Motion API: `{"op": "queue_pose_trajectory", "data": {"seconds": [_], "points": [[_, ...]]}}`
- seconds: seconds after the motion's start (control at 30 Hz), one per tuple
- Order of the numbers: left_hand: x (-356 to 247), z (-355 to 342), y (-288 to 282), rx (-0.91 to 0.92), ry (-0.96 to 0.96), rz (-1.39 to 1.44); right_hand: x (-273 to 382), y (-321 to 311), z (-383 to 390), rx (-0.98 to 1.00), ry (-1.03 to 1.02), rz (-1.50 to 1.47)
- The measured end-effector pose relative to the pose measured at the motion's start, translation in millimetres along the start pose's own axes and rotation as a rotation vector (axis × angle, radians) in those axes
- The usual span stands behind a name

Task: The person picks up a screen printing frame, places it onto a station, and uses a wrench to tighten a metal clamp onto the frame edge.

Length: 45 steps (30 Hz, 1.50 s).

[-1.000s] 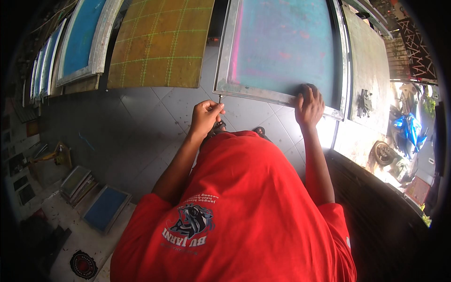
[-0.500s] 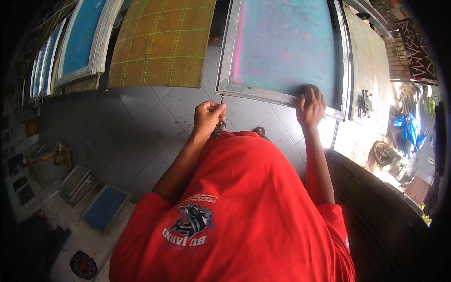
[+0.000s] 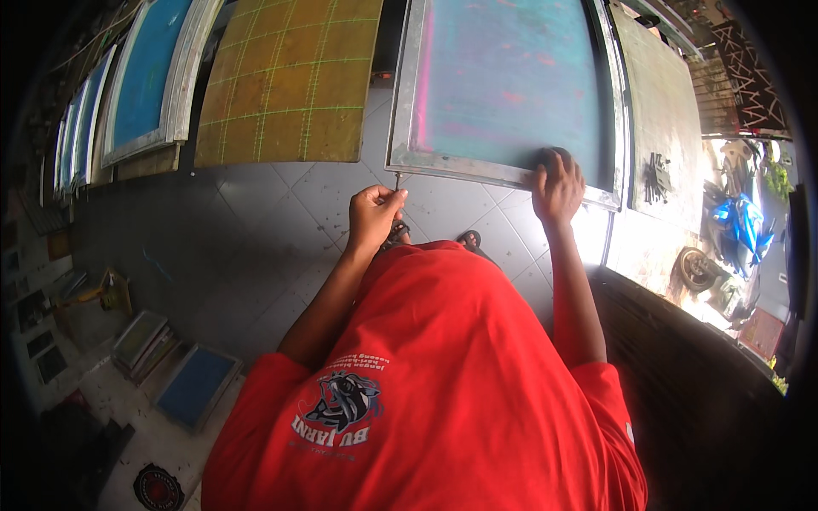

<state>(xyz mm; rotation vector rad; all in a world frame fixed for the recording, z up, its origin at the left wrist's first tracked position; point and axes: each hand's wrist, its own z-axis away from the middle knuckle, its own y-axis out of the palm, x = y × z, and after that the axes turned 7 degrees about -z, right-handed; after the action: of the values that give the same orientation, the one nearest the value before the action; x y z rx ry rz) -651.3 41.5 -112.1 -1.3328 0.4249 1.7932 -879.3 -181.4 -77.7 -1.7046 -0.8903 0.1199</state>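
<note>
My left hand is closed in a pinch on a small metal bolt. The bolt sticks out from the near left corner of a silk-screen frame, which has metal edges and a blue-green mesh with a pink streak on its left side. On the frame's near edge, towards its right corner, rests my right hand. Its fingers are stretched over the edge onto the mesh, slightly apart, with a dark shadow by the fingertips. What lies under the frame is hidden.
Left of the frame is a yellow-brown board with green grid lines. Farther left stand more blue screen frames. A pale board adjoins on the right. Behind me at left, a blue-meshed screen lies low. Grey tiles cover the floor.
The view has shifted slightly, with the frame and both hands a little farther left in it. My left hand keeps its pinch on the bolt; my right hand stays on the frame.
</note>
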Motion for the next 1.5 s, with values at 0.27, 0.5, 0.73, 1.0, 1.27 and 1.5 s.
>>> {"op": "queue_pose_trajectory", "data": {"seconds": [0.27, 0.5, 0.73, 1.0, 1.27, 1.5], "points": [[-3.0, -7.1, -16.7, 0.308, -0.36, 0.5, -1.9, -0.4, 0.2, 0.005, 0.006, -0.003], [-2.6, 1.2, 1.9, -0.021, 0.0, 0.039, -0.6, 0.1, 1.0, 0.003, 0.01, -0.009], [-1.0, -5.1, -9.0, 0.199, -0.204, 0.367, -5.4, -0.9, 2.9, 0.041, 0.031, -0.056], [-4.9, 0.7, 0.3, 0.005, 0.003, -0.008, -6.9, 0.0, 4.6, 0.076, 0.045, -0.073], [4.9, -6.8, -8.0, 0.219, -0.301, 0.562, -3.9, -3.1, 3.9, 0.072, 0.03, -0.058], [9.7, -8.1, -10.6, 0.269, -0.375, 0.637, -2.2, -3.4, 3.4, 0.052, 0.021, -0.058]]}}
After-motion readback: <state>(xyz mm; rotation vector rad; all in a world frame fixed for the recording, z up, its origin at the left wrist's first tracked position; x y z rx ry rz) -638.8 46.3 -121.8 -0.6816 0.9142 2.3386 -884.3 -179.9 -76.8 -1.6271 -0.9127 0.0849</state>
